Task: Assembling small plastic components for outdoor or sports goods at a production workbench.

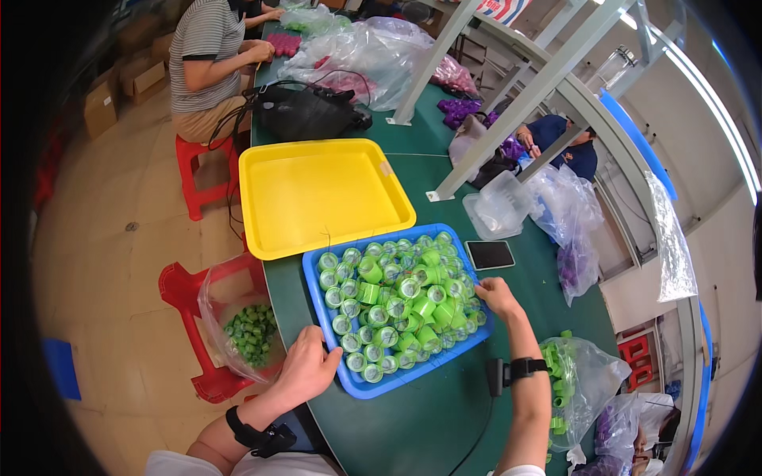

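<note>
Two bare hands at a blue tray [425, 369] on a green desk [413, 428]. The left hand [308, 362] touches the tray's near left corner, its fingers partly curled; the right hand [497, 295] is at the right rim, fingers bent inward. Whether either grip is fully closed cannot be told, and no cup is seen lifted in them. Inside the tray, green cups [409, 287] stand side by side along the left and near edges, while those toward the middle lie heaped and tilted, with thin dark strands across them. The ordering thus appears partly done: the outer cups look settled, the central heap remains loose. A yellow tray [325, 194] lies just beyond. More green pieces [559, 381] are in a clear bag at right; darker ones [251, 333] fill part of another on a red stool [181, 289].
</note>
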Available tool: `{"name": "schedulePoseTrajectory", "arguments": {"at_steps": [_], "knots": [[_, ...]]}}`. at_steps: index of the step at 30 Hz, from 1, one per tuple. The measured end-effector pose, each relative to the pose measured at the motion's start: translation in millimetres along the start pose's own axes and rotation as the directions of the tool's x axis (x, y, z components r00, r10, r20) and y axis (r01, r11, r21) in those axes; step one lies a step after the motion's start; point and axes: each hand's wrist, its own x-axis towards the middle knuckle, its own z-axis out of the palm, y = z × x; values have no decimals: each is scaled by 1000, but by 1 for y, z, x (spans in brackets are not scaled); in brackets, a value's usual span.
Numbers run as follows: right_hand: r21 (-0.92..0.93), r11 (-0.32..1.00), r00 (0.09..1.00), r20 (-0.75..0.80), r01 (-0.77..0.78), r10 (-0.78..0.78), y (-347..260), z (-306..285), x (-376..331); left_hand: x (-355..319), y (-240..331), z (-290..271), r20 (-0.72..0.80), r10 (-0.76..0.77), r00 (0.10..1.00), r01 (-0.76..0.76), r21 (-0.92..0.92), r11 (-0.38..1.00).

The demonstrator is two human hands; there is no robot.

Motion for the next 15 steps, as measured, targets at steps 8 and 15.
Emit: {"name": "schedulePoseTrajectory", "arguments": {"at_steps": [8, 15], "knots": [[388, 861, 941, 215, -328, 262, -9, 35, -129, -20, -34, -45, -51, 40, 998, -49, -190, 980], [483, 801, 936, 195, -353, 294, -25, 80, -233, -41, -59, -76, 122, -8, 993, 63, -450, 891]]}}
